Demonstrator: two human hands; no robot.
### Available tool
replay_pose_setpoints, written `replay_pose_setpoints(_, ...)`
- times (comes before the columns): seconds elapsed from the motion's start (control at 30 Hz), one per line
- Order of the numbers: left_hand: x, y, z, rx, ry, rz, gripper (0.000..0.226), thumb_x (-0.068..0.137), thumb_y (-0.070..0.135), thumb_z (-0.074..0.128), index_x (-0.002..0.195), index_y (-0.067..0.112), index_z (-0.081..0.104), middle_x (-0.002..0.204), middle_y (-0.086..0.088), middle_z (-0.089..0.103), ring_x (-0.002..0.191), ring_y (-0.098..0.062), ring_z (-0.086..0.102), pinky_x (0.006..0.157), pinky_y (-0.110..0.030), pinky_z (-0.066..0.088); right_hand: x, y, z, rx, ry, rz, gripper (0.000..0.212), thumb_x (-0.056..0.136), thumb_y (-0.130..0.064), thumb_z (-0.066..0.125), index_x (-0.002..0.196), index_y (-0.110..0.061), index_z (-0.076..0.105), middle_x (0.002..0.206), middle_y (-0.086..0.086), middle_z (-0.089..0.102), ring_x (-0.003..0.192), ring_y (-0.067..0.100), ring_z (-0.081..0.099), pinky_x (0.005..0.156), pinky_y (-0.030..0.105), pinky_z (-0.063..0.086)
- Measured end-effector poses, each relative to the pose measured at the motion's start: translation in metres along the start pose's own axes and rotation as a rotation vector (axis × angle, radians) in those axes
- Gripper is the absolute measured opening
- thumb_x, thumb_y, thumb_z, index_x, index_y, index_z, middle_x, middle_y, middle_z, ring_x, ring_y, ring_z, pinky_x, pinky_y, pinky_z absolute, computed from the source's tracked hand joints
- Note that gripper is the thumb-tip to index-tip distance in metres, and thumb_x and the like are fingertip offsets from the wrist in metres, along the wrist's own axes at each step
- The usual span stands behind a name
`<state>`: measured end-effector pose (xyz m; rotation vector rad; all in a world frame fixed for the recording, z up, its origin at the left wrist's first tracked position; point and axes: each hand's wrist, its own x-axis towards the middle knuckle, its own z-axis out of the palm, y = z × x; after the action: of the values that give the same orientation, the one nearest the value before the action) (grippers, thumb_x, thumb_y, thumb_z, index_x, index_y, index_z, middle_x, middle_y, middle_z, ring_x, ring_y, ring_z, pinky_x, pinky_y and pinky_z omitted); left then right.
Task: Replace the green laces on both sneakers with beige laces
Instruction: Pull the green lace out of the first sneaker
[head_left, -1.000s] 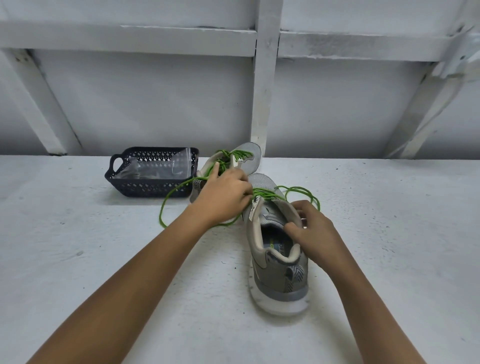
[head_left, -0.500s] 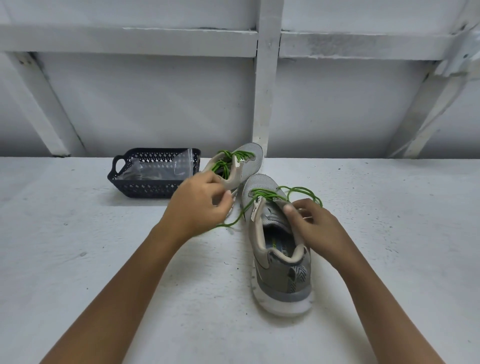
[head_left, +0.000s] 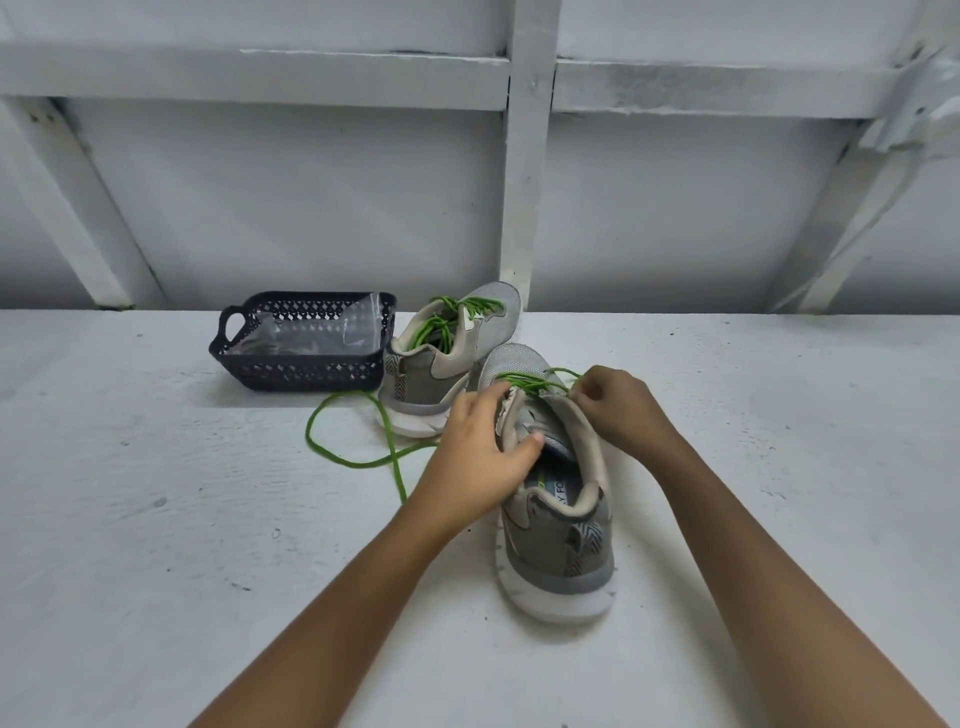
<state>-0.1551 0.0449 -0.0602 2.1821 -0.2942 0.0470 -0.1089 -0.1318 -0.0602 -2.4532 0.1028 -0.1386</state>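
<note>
A dark basket (head_left: 301, 364) stands left of the far sneaker (head_left: 441, 374), and a loose run of green lace (head_left: 363, 463) loops over the table (head_left: 156, 519) toward the left hand (head_left: 478, 457). That hand grips the near sneaker's (head_left: 558, 525) left side, thumb inside the opening. The right hand (head_left: 621, 410) pinches the lace at the shoe's top right eyelets.

**Two grey sneakers, green laces loosened**

The near sneaker (head_left: 556, 545) stands upright on the desk (head_left: 156, 519), heel toward the camera, its green lace (head_left: 524, 384) slack across the tongue. A loose length (head_left: 353, 460) loops on the desk to its left. The far sneaker (head_left: 431, 374) stands just behind it, toe pointing away and to the right, laced in green.
</note>
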Motion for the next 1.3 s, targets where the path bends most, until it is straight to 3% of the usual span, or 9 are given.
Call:
replay_pose_setpoints(0.13, -0.002, 0.001, 0.006, -0.039, 0.055, -0.030, 0.059, 0.090, 0.029, 0.060, 0.143, 0.022, 0.034, 0.143, 0.003, 0.029, 0.134, -0.011, 0.029, 0.094, -0.014, 0.020, -0.014, -0.020, -0.021, 0.122, -0.022, -0.045, 0.012, 0.090, -0.022, 0.056, 0.080, -0.016, 0.061, 0.071, -0.006, 0.059, 0.067, 0.011, 0.054, 0.056, 0.021, 0.037)
replay_pose_setpoints(0.27, -0.002, -0.001, 0.007, -0.055, 0.068, -0.046, 0.058, 0.090, 0.031, 0.060, 0.143, 0.023, 0.036, 0.139, 0.004, 0.031, 0.131, -0.009, 0.031, 0.093, -0.014, 0.021, -0.037, -0.041, -0.038, 0.034, -0.073, -0.124, 0.014, 0.091, -0.029, 0.058, 0.081, -0.022, 0.064, 0.070, -0.011, 0.059, 0.067, 0.000, 0.052, 0.055, 0.018, 0.036)
replay_pose_setpoints(0.47, -0.002, -0.002, 0.008, -0.082, 0.067, -0.056, 0.057, 0.090, 0.030, 0.060, 0.142, 0.023, 0.037, 0.137, 0.005, 0.033, 0.128, -0.007, 0.034, 0.092, -0.013, 0.022, -0.057, -0.051, -0.046, -0.121, -0.142, -0.161, 0.028, 0.093, -0.029, 0.051, 0.078, -0.012, 0.068, 0.065, 0.004, 0.060, 0.056, 0.007, 0.046, 0.049, 0.019, 0.031)
replay_pose_setpoints(0.53, -0.003, -0.001, 0.008, -0.089, 0.064, -0.054, 0.057, 0.091, 0.030, 0.059, 0.142, 0.024, 0.036, 0.136, 0.005, 0.033, 0.124, -0.004, 0.034, 0.091, -0.011, 0.021, -0.047, -0.047, -0.042, -0.041, -0.080, -0.126, 0.027, 0.093, -0.026, 0.051, 0.076, -0.014, 0.068, 0.059, -0.001, 0.056, 0.052, 0.004, 0.047, 0.047, 0.015, 0.032)
replay_pose_setpoints(0.67, -0.004, 0.000, 0.007, -0.121, 0.065, -0.056, 0.057, 0.091, 0.028, 0.059, 0.143, 0.023, 0.037, 0.135, 0.005, 0.035, 0.110, 0.004, 0.033, 0.085, -0.006, 0.021, -0.012, -0.035, -0.027, 0.112, -0.042, -0.067, 0.013, 0.092, -0.019, 0.054, 0.084, -0.018, 0.064, 0.077, 0.001, 0.064, 0.077, 0.018, 0.064, 0.067, 0.028, 0.048)
replay_pose_setpoints(0.8, -0.006, 0.000, 0.007, -0.153, 0.102, -0.078, 0.053, 0.088, 0.027, 0.063, 0.136, 0.023, 0.043, 0.132, 0.003, 0.039, 0.118, -0.005, 0.042, 0.091, -0.013, 0.028, 0.014, -0.028, -0.008, -0.027, -0.130, -0.084, 0.010, 0.088, -0.013, 0.061, 0.095, -0.013, 0.070, 0.087, 0.001, 0.065, 0.078, 0.014, 0.056, 0.056, 0.013, 0.039)
replay_pose_setpoints(0.87, -0.007, 0.000, 0.007, -0.162, 0.121, -0.088, 0.049, 0.086, 0.026, 0.065, 0.131, 0.023, 0.045, 0.128, 0.002, 0.041, 0.111, -0.005, 0.044, 0.091, -0.016, 0.032, 0.021, -0.027, -0.003, -0.075, -0.144, -0.094, 0.012, 0.087, -0.015, 0.064, 0.097, -0.012, 0.071, 0.090, 0.003, 0.067, 0.080, 0.012, 0.055, 0.054, 0.010, 0.035)
replay_pose_setpoints(1.1, -0.006, -0.002, 0.007, -0.160, 0.113, -0.076, 0.047, 0.086, 0.027, 0.064, 0.129, 0.022, 0.047, 0.126, 0.003, 0.043, 0.107, -0.005, 0.043, 0.091, -0.018, 0.034, 0.030, -0.028, 0.000, -0.309, -0.192, -0.231, 0.016, 0.092, -0.012, 0.053, 0.102, -0.004, 0.063, 0.107, 0.014, 0.065, 0.100, 0.027, 0.057, 0.072, 0.024, 0.035)
replay_pose_setpoints(1.3, -0.005, -0.003, 0.008, -0.168, 0.119, -0.072, 0.043, 0.085, 0.025, 0.066, 0.124, 0.021, 0.051, 0.122, 0.002, 0.047, 0.108, -0.007, 0.047, 0.090, -0.019, 0.036, 0.035, -0.028, 0.006, -0.366, -0.093, -0.297, 0.015, 0.093, -0.006, 0.041, 0.108, -0.003, 0.043, 0.096, 0.023, 0.059, 0.079, 0.035, 0.050, 0.064, 0.034, 0.034)
